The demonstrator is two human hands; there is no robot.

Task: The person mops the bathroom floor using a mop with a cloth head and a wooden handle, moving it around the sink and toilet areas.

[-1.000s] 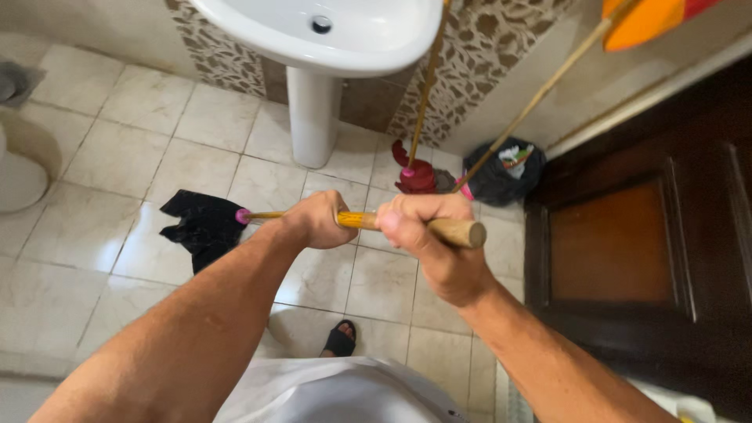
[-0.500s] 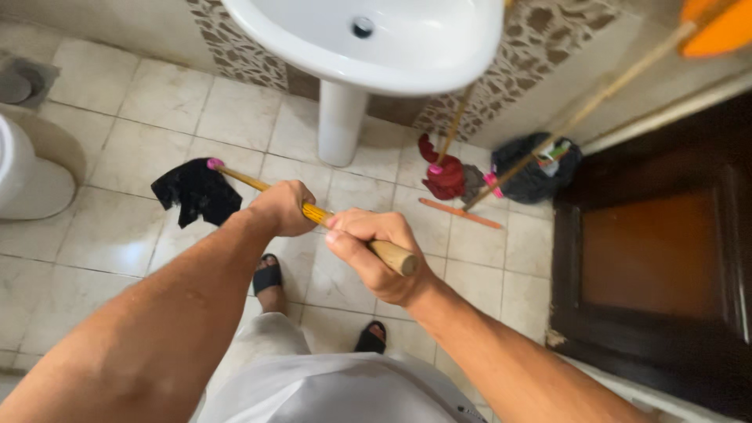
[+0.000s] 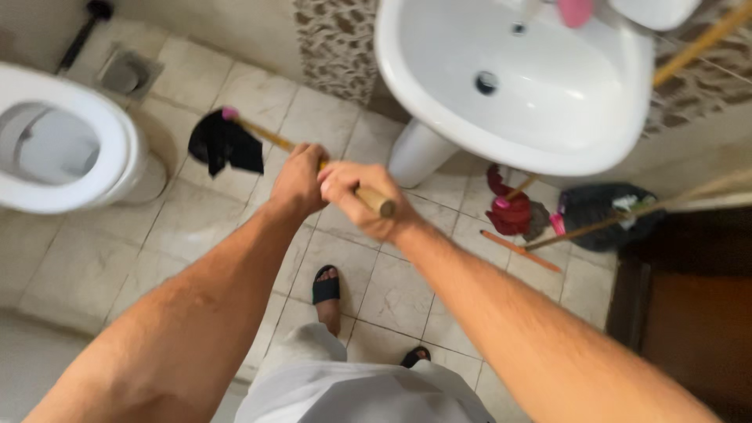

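Note:
Both of my hands grip a wooden mop handle [image 3: 266, 135] that slants down to the left. My left hand [image 3: 298, 179] holds it further down the shaft, and my right hand [image 3: 354, 197] holds it near the top end, which sticks out past my fingers. The handle ends in a black mop cloth [image 3: 222, 144] lying on the beige floor tiles [image 3: 86, 266], next to the base of a white toilet [image 3: 66, 141]. My feet in black sandals [image 3: 326, 283] stand on the tiles below my hands.
A white pedestal sink [image 3: 540, 86] hangs over the floor at the upper right. Under it lie a red mop head [image 3: 509, 213] and a black bag [image 3: 599, 211], with other wooden handles leaning there. A floor drain [image 3: 121, 74] is behind the toilet. A dark wooden door [image 3: 689, 313] is at the right.
The view has swung left and the toilet has come into view. My hands have pushed the mop cloth leftward across the tiles toward the toilet's base, and they now sit closer together on the handle.

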